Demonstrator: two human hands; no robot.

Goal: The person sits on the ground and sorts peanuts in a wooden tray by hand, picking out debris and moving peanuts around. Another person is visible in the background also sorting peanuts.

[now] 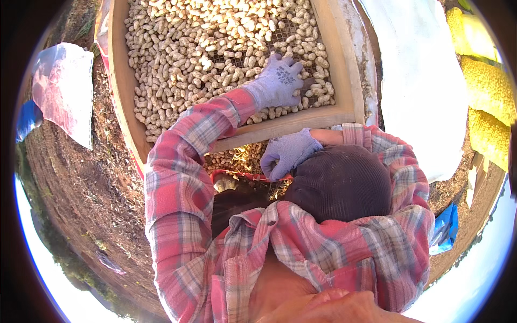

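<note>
A wooden-framed mesh screen (343, 68) lies before me, spread with unshelled peanuts (173, 72). My left hand (278, 82), in a grey-lavender work glove, rests palm down near the screen's right front corner. Its fingers are apart and touch peanuts and bare wire mesh (284, 35). Just outside the front rail, my right hand (291, 151) wears a matching glove and hangs with its fingers curled. Whether anything is inside those fingers is hidden. Smaller brown pieces, possibly peanuts, and straw-like debris (238, 158) lie below the rail, beside this hand.
My bent knee (343, 181) in dark ribbed trousers is close to the right hand. A large white sack (420, 89) stands right of the screen, with yellow mesh sacks (488, 89) beyond. Pale plastic sheeting (66, 89) lies at left on bare soil (76, 181).
</note>
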